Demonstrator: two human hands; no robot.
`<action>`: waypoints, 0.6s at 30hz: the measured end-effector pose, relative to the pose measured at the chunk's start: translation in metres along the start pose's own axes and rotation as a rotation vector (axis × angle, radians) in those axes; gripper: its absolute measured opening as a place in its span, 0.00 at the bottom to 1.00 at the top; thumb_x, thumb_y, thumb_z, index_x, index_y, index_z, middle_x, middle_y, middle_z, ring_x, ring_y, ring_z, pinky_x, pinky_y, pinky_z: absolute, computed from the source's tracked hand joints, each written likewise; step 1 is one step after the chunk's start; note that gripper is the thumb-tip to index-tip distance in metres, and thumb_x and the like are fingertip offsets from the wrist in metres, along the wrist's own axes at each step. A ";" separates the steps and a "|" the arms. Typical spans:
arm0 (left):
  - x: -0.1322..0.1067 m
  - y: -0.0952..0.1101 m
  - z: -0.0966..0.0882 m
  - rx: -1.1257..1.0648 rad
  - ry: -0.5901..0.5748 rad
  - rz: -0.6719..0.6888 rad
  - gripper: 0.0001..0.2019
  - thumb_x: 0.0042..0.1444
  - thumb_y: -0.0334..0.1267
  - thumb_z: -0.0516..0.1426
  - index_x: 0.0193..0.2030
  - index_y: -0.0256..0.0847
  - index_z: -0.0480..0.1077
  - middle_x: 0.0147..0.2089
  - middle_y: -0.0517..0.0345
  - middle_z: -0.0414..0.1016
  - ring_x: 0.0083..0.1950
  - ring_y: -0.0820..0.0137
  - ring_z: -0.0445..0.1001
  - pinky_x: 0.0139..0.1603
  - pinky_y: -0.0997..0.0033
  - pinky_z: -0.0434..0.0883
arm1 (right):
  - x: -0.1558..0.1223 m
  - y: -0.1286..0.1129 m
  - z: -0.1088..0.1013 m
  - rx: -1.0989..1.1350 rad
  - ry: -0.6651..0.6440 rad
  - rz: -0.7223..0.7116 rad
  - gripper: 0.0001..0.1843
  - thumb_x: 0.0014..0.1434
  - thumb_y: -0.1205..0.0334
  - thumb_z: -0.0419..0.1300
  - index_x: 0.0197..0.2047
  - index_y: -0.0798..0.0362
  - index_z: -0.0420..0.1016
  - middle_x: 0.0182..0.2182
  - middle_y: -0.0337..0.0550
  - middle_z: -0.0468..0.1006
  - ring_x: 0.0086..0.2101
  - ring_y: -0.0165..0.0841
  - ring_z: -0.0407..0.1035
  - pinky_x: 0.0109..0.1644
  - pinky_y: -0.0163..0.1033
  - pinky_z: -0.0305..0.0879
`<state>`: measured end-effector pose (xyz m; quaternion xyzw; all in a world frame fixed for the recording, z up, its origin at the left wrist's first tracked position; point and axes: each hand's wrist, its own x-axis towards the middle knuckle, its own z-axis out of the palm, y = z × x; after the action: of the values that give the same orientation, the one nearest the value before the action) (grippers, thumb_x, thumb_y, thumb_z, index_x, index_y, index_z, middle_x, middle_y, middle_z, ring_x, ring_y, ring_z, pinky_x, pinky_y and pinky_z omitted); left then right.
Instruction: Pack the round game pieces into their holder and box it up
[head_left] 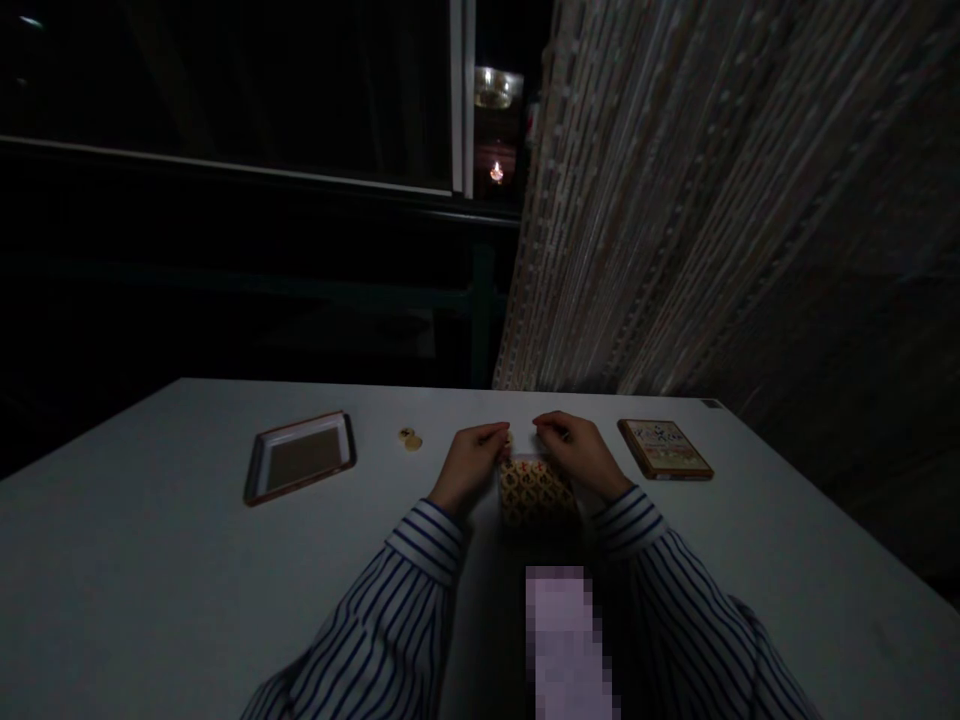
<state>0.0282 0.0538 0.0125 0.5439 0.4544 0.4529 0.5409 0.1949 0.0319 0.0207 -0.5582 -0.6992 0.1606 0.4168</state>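
Observation:
Rows of round wooden Chinese chess pieces [534, 490], marked with dark and red characters, lie packed together on the table between my forearms. My left hand [471, 462] is at their far left corner, with thumb and fingertips pinched on a single Chinese chess piece [509, 438]. Across from it, my right hand [581, 450] hovers over the far right corner, fingers curled and tips together; whatever they may hold is too small to make out. Two loose Chinese chess pieces [413, 443] lie to the left of my left hand, one partly overlapping the other.
An open shallow tin tray [351, 440] sits on the white table [172, 580] at left. To the right rests a flat patterned tin [667, 449]. A string curtain [600, 200] hangs behind the far edge. A pixelated pale patch covers the near middle. The room is dim.

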 end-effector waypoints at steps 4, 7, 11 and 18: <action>-0.001 0.004 0.000 0.046 -0.004 -0.007 0.12 0.51 0.31 0.54 0.41 0.31 0.73 0.37 0.50 0.77 0.30 0.74 0.72 0.37 0.72 0.69 | 0.012 -0.008 0.004 -0.042 -0.094 -0.045 0.12 0.54 0.62 0.54 0.37 0.55 0.75 0.33 0.43 0.78 0.35 0.32 0.70 0.40 0.36 0.63; 0.001 0.000 -0.001 0.004 -0.022 -0.028 0.12 0.50 0.29 0.55 0.43 0.31 0.72 0.36 0.51 0.77 0.30 0.73 0.73 0.36 0.72 0.69 | 0.016 -0.010 0.006 -0.045 -0.133 -0.055 0.12 0.54 0.62 0.53 0.38 0.55 0.75 0.33 0.43 0.78 0.34 0.32 0.71 0.39 0.36 0.64; 0.004 -0.009 -0.003 -0.080 -0.003 0.009 0.12 0.46 0.30 0.58 0.40 0.32 0.70 0.25 0.58 0.74 0.28 0.73 0.73 0.32 0.73 0.69 | 0.016 -0.006 0.012 -0.032 -0.167 -0.078 0.12 0.54 0.63 0.53 0.39 0.55 0.75 0.35 0.43 0.78 0.36 0.32 0.71 0.41 0.36 0.64; 0.004 -0.007 -0.006 0.009 0.050 0.076 0.06 0.44 0.33 0.59 0.30 0.33 0.73 0.27 0.57 0.75 0.30 0.72 0.72 0.34 0.74 0.68 | 0.015 -0.004 0.014 0.007 -0.232 -0.094 0.13 0.54 0.64 0.53 0.41 0.54 0.75 0.37 0.43 0.78 0.38 0.32 0.71 0.44 0.36 0.65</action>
<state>0.0234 0.0591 0.0051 0.5517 0.4491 0.4844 0.5092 0.1811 0.0477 0.0208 -0.5010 -0.7677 0.2067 0.3419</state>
